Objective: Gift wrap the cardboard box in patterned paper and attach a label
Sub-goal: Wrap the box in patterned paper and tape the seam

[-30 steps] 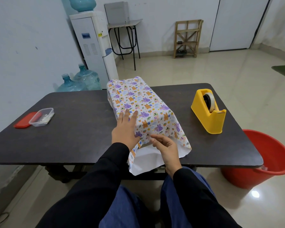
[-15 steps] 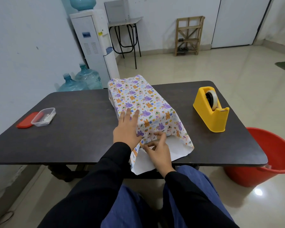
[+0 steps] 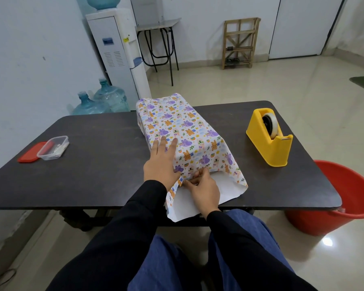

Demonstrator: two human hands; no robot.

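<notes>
The box, hidden under white paper printed with purple and orange animals (image 3: 177,127), lies lengthwise on the middle of the dark table (image 3: 88,173). At the near end the paper hangs loose past the box, its white underside (image 3: 229,190) showing. My left hand (image 3: 161,164) lies flat, fingers spread, on the near top of the wrapped box. My right hand (image 3: 204,190) pinches the paper's top edge at the near end and presses it down against the box end.
A yellow tape dispenser (image 3: 269,136) stands on the table to the right. A small clear container (image 3: 53,147) and its red lid (image 3: 29,155) lie at the left. A red bucket (image 3: 340,198) sits on the floor at the right; a water dispenser and bottles stand behind.
My right hand has moved up from the loose white flap to the paper's near top edge and closed its fingers on it. My left hand has stayed flat on top.
</notes>
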